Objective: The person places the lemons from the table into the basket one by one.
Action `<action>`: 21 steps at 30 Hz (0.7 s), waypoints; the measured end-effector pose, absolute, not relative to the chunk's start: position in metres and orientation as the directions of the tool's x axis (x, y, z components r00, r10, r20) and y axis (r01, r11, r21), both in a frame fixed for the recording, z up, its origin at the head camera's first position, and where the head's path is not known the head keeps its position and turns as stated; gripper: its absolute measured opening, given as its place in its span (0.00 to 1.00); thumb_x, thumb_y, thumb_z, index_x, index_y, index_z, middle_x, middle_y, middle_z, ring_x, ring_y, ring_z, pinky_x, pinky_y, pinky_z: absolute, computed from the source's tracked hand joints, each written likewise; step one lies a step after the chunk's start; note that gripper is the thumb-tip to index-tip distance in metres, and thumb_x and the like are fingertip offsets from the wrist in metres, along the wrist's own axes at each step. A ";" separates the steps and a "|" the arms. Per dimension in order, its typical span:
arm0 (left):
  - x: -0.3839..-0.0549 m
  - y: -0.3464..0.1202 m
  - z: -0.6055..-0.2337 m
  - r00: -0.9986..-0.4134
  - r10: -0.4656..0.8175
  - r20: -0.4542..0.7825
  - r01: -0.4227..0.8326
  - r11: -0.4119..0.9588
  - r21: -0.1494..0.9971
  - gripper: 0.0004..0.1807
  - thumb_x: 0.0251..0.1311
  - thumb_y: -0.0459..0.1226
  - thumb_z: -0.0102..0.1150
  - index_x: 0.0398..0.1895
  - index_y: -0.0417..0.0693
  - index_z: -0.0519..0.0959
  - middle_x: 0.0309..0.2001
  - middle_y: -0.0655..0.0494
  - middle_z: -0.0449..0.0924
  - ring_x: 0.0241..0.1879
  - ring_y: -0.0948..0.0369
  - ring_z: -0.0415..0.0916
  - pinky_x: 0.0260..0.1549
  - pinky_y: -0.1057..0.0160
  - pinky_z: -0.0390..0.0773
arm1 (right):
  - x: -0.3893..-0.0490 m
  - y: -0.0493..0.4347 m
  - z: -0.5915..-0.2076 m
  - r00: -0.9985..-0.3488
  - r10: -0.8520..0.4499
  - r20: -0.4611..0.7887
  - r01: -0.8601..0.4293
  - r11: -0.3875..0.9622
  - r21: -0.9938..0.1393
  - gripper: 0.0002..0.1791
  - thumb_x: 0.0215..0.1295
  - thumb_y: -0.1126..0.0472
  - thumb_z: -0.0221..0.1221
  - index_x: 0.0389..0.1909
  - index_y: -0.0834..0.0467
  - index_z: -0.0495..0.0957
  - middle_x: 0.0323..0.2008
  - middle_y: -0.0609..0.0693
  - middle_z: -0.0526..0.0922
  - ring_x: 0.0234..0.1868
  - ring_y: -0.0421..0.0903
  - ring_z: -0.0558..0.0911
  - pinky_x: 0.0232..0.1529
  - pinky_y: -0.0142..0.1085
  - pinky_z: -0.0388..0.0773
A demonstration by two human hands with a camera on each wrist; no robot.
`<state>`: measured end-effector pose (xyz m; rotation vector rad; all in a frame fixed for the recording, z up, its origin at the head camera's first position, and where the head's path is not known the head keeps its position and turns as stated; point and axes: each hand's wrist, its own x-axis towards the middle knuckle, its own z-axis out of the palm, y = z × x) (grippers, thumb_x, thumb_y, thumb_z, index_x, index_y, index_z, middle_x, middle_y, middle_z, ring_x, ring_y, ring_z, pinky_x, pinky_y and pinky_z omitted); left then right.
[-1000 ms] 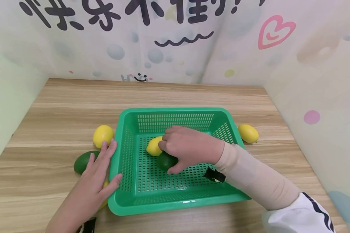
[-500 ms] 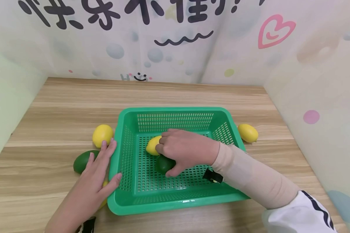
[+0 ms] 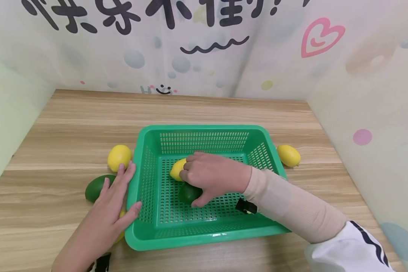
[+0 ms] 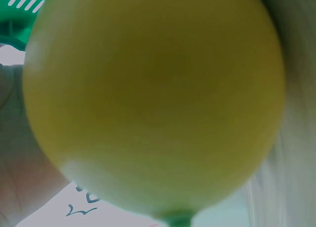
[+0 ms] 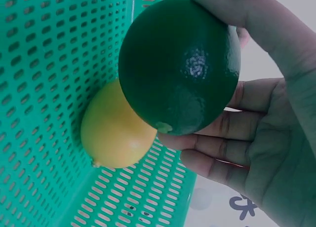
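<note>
Inside the green plastic basket (image 3: 176, 241), my right hand (image 3: 217, 175) grips a dark green avocado (image 3: 189, 193) between thumb and fingers. The right wrist view shows the smooth, glossy avocado (image 5: 180, 64) with the fingers bent behind it. Just beyond it, a yellow lemon (image 3: 178, 170) lies on the basket floor, partly covered by the hand. My left hand (image 3: 110, 204) rests against the basket's left rim, its fingers straight and spread. Below that hand, another lemon (image 3: 121, 226) is mostly hidden; in the left wrist view a lemon (image 4: 153, 98) fills nearly everything.
Left of the basket, a lemon (image 3: 119, 158) and a second avocado (image 3: 98, 187) lie on the wooden table (image 3: 71, 124) near my left fingertips. One more lemon (image 3: 288, 155) sits outside the right rim. A printed white backdrop (image 3: 204, 71) rises behind the table.
My right hand has shifted slightly left and toward me within the basket, with the avocado in its grip. The left hand and the basket have hardly moved.
</note>
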<state>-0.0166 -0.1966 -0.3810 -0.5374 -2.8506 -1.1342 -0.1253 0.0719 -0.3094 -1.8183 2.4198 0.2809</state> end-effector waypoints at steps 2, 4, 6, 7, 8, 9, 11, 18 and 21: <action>-0.017 -0.197 -0.381 -0.941 0.306 0.148 0.324 0.675 0.663 0.46 0.74 0.39 0.58 0.85 0.50 0.41 0.82 0.46 0.46 0.82 0.49 0.37 0.77 0.41 0.32 | -0.126 0.071 -0.311 -0.279 -0.941 -0.193 -0.960 0.267 0.088 0.27 0.54 0.34 0.71 0.37 0.55 0.83 0.29 0.41 0.78 0.34 0.41 0.75 0.42 0.35 0.73; -0.017 -0.197 -0.381 -0.940 0.307 0.149 0.325 0.673 0.664 0.46 0.74 0.39 0.58 0.85 0.50 0.41 0.82 0.46 0.46 0.82 0.49 0.37 0.77 0.41 0.32 | -0.126 0.071 -0.312 -0.281 -0.940 -0.194 -0.959 0.269 0.086 0.27 0.54 0.35 0.71 0.37 0.55 0.83 0.29 0.41 0.78 0.34 0.40 0.74 0.41 0.35 0.72; -0.017 -0.197 -0.381 -0.940 0.307 0.151 0.326 0.672 0.665 0.46 0.74 0.39 0.58 0.85 0.50 0.41 0.82 0.46 0.46 0.82 0.49 0.37 0.77 0.41 0.32 | -0.127 0.071 -0.314 -0.284 -0.939 -0.194 -0.958 0.273 0.084 0.26 0.54 0.35 0.72 0.36 0.54 0.83 0.28 0.41 0.77 0.33 0.40 0.74 0.40 0.35 0.71; -0.017 -0.197 -0.381 -0.940 0.307 0.152 0.327 0.672 0.665 0.46 0.74 0.39 0.58 0.85 0.50 0.41 0.82 0.46 0.46 0.82 0.49 0.37 0.77 0.41 0.32 | -0.128 0.071 -0.315 -0.284 -0.939 -0.194 -0.958 0.273 0.084 0.26 0.54 0.35 0.72 0.36 0.54 0.83 0.28 0.41 0.77 0.33 0.40 0.74 0.40 0.35 0.71; -0.017 -0.197 -0.381 -0.939 0.307 0.154 0.328 0.671 0.665 0.47 0.74 0.39 0.58 0.85 0.50 0.41 0.82 0.46 0.46 0.82 0.49 0.37 0.77 0.41 0.32 | -0.128 0.070 -0.315 -0.284 -0.939 -0.193 -0.958 0.273 0.083 0.26 0.54 0.35 0.72 0.36 0.54 0.83 0.29 0.41 0.77 0.33 0.40 0.73 0.40 0.35 0.71; -0.017 -0.197 -0.381 -0.939 0.307 0.155 0.329 0.671 0.665 0.47 0.74 0.39 0.58 0.85 0.50 0.41 0.82 0.46 0.46 0.82 0.49 0.37 0.77 0.41 0.32 | -0.128 0.070 -0.316 -0.282 -0.940 -0.192 -0.959 0.270 0.085 0.26 0.54 0.35 0.72 0.37 0.54 0.83 0.29 0.41 0.78 0.33 0.40 0.74 0.40 0.35 0.71; -0.017 -0.197 -0.381 -0.939 0.307 0.157 0.331 0.671 0.664 0.47 0.73 0.39 0.58 0.85 0.50 0.41 0.82 0.46 0.46 0.82 0.49 0.37 0.77 0.41 0.32 | -0.129 0.070 -0.317 -0.277 -0.941 -0.193 -0.961 0.265 0.086 0.26 0.54 0.35 0.72 0.37 0.54 0.83 0.29 0.41 0.78 0.34 0.40 0.75 0.40 0.35 0.72; -0.017 -0.197 -0.381 -0.937 0.309 0.163 0.336 0.672 0.660 0.47 0.73 0.39 0.59 0.85 0.50 0.41 0.82 0.46 0.47 0.82 0.49 0.37 0.77 0.41 0.33 | -0.129 0.068 -0.321 -0.260 -0.948 -0.182 -0.964 0.245 0.099 0.28 0.55 0.34 0.70 0.38 0.55 0.84 0.29 0.40 0.78 0.34 0.40 0.75 0.39 0.35 0.73; -0.017 -0.197 -0.381 -0.936 0.311 0.167 0.340 0.670 0.659 0.47 0.73 0.39 0.59 0.85 0.50 0.41 0.82 0.46 0.47 0.82 0.49 0.37 0.77 0.41 0.33 | -0.129 0.067 -0.323 -0.247 -0.956 -0.159 -0.966 0.231 0.114 0.28 0.55 0.33 0.70 0.37 0.54 0.83 0.27 0.40 0.76 0.34 0.41 0.75 0.39 0.35 0.72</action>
